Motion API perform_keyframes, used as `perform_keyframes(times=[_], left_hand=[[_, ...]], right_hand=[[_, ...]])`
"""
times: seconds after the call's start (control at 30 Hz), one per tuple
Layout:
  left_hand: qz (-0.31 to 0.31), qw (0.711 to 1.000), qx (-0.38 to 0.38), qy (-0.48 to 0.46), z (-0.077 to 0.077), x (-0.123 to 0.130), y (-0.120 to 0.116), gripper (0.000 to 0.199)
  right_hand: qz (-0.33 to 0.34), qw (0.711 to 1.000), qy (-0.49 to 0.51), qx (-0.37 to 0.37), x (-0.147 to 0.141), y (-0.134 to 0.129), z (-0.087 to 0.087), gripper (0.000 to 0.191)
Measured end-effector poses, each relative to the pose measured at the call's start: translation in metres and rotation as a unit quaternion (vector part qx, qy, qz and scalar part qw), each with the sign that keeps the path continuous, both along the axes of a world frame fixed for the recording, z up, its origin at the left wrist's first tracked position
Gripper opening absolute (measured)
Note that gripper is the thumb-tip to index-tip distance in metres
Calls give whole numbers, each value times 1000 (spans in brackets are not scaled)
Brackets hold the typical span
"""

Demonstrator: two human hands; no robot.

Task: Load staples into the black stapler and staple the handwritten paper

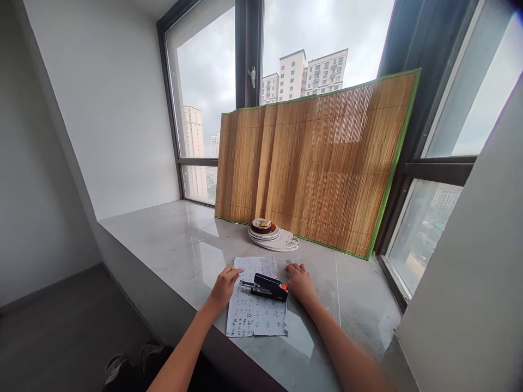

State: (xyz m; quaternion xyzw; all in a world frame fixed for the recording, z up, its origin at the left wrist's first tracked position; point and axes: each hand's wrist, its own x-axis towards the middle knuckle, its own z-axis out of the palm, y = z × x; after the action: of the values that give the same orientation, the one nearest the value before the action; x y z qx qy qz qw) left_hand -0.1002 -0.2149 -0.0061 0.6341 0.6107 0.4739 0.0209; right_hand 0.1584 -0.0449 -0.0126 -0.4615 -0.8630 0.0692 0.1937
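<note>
A sheet of paper with handwriting (265, 321) lies on the tiled sill, its edges uneven. On it rests a black stapler (270, 287) with an orange part at its right end; a pen-like metallic item (249, 285) lies beside it at the left. My left hand (224, 284) is at the paper's left edge, index finger extended over the sheet, the other fingers partly curled, holding nothing visible. My right hand (300, 281) rests on the sill just right of the stapler, fingers loosely bent and slightly apart, with nothing seen in it.
Behind the paper, small plates (263, 234) are stacked on a white oval plate (291, 243). A bamboo mat (314, 169) with green edging leans against the window. The grey sill (163, 239) ends at a front edge near my forearms; walls stand at both sides.
</note>
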Motion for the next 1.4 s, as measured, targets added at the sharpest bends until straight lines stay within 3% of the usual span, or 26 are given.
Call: perform_keyframes(times=[0.13,0.4,0.57,0.77,1.03,1.2,1.4], left_hand=[[-34,998,24,-36,5,12,4,25],[-99,994,26,-37,3,10,5,18],[-101,994,43,-31,3,11,4,19],[-56,992,86,-71,-1,5,4,15],[-103,986,32,-130,-5,4,4,18],[-88,993,42,-74,-6,5,6,14],[-102,995,-2,3,-7,8,6,11]], right_hand=[[2,1000,3,1,0,0,-1,40],[-1,1000,-18,-13,0,1,1,45],[3,1000,-16,-8,0,0,1,45],[3,1000,-16,-2,0,0,0,44],[7,1000,-16,-7,0,2,-1,46],[10,1000,-12,-1,1,2,-1,47],[9,1000,-19,0,1,0,1,45]])
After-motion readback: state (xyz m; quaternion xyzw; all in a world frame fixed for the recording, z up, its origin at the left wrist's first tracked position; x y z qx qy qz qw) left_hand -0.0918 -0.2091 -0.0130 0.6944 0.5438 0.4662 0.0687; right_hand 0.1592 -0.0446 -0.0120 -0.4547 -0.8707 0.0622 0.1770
